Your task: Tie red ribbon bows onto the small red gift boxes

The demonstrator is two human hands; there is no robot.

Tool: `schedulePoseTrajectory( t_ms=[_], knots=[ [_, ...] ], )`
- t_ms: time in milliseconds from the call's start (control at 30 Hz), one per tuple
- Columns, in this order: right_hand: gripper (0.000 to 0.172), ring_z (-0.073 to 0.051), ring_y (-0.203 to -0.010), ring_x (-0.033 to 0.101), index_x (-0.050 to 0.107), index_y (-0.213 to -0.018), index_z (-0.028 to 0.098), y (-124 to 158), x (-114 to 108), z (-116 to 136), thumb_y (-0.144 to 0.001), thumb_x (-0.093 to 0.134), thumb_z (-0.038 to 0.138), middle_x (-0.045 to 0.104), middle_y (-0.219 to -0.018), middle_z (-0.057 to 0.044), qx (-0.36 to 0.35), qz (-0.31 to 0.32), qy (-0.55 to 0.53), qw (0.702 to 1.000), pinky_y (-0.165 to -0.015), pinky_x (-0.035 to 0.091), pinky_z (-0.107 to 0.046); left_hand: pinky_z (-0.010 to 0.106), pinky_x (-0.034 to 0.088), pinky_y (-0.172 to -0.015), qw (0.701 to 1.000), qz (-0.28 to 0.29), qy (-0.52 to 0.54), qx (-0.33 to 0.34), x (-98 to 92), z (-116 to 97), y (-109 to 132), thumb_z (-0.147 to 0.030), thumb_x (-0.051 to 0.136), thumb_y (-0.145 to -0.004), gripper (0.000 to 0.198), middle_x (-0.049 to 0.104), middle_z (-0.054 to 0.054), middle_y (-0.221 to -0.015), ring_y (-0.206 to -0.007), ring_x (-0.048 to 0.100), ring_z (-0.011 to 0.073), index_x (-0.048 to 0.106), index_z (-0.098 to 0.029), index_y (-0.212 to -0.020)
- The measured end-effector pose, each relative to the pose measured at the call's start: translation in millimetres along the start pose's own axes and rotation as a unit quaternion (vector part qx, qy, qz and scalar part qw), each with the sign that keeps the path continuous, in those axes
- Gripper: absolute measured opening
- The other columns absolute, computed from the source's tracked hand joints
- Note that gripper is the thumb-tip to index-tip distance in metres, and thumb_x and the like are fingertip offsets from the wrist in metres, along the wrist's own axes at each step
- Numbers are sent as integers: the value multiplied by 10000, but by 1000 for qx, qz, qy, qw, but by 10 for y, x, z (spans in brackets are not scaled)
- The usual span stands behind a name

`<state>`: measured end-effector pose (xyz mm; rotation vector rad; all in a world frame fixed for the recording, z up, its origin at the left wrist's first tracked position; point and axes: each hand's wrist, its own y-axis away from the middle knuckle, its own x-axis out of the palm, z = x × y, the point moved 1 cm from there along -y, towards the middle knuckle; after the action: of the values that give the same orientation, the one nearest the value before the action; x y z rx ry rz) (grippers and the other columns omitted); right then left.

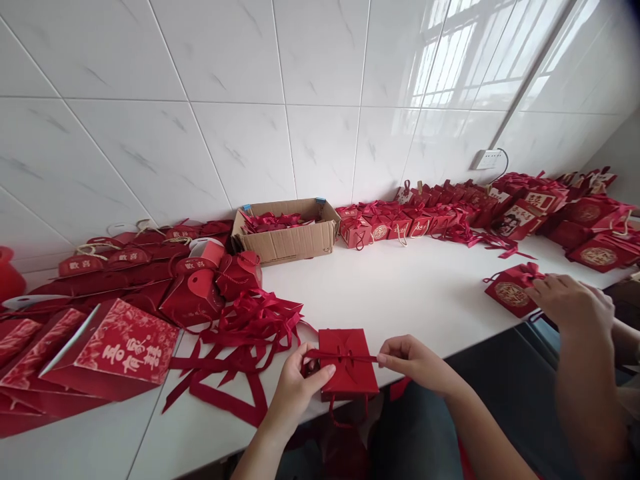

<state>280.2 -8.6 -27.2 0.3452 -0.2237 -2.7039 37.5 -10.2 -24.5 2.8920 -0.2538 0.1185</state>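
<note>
A small red gift box [357, 381] with a cord handle lies at the table's front edge, its slotted top facing up. A dark red ribbon [357, 358] runs through the slots across the top. My left hand [299, 380] grips the box's left side, thumb on the edge, with the ribbon's left part against its curled fingers. On the other side, my right hand [411, 360] pinches the ribbon's right end between thumb and fingertips, just off the box. Left of my left hand is a tangled pile of loose red ribbons [265, 320].
A cardboard box [285, 248] of red items stands by the tiled wall. Red gift boxes [125, 343] crowd the left side, and rows of small ones [400, 225] line the back right. At right, a co-worker's hands [570, 303] handle another red box [511, 291].
</note>
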Motion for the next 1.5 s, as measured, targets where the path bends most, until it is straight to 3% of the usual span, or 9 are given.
schedulePoseTrajectory(
  t_ms=[200,300,533,767,967,1100,1267,1367,1500],
  knots=[
    [528,-82,-463,334,581,-701,154,10,107,52,-911,354,583,438,-487,46,26,56,-67,996,-500,275,-239,289,503,-768,999,-11,-33,-2,12,-32,1,-343,740,-642,322,684,31,-860,-847,635,209,610,-178,-886],
    [439,-110,-612,467,587,-679,150,8,138,120,-867,504,537,567,-651,0,2,58,-112,992,-599,354,-243,300,502,-776,998,-27,-49,2,33,-50,11,-349,737,-626,342,688,40,-865,-858,639,222,610,-174,-890],
    [260,-93,-569,472,673,-701,132,78,63,193,-747,713,385,580,-605,9,-3,114,-156,981,-578,380,-237,300,501,-783,998,-61,-18,1,92,-84,48,-332,741,-604,391,695,34,-886,-859,644,221,597,-177,-934],
    [151,-55,-497,499,707,-805,204,-6,289,367,-755,715,346,650,-967,-36,-103,-6,-235,966,-480,429,-225,298,510,-773,1000,0,-22,18,67,-56,7,-341,734,-658,348,700,27,-859,-841,646,211,605,-176,-937],
    [277,-80,-379,430,749,-939,207,-99,419,430,-822,629,428,540,-457,28,-118,-61,-150,980,-422,409,-227,306,513,-773,998,22,-54,26,47,-59,-4,-344,716,-685,325,698,35,-867,-841,648,217,606,-174,-938],
    [340,-16,-292,314,735,-995,224,-129,465,396,-799,632,481,674,-629,-2,-82,-58,-176,979,-310,244,-193,303,511,-754,997,-17,-58,50,96,-93,31,-348,718,-654,335,695,32,-858,-808,646,214,620,-181,-928],
    [283,-54,-400,440,716,-840,180,-145,515,370,-739,703,443,698,-703,-16,-91,-120,-147,978,-389,378,-203,267,488,-697,996,-28,-66,54,116,-86,51,-357,714,-647,319,663,9,-783,-751,614,185,605,-190,-897],
    [325,-80,-466,507,613,-958,209,-146,522,353,-725,725,406,687,-689,15,-98,-149,-142,974,-424,400,-191,228,446,-634,994,-18,-91,64,59,-70,39,-333,718,-658,287,581,-22,-697,-657,543,136,580,-186,-863],
    [363,-77,-439,520,588,-959,194,-141,513,364,-724,709,443,696,-737,-5,-72,-123,-147,979,-405,395,-194,218,402,-594,984,41,-133,107,-44,-166,8,-356,670,-735,210,500,-28,-657,-615,472,118,541,-190,-744]
  ],
)
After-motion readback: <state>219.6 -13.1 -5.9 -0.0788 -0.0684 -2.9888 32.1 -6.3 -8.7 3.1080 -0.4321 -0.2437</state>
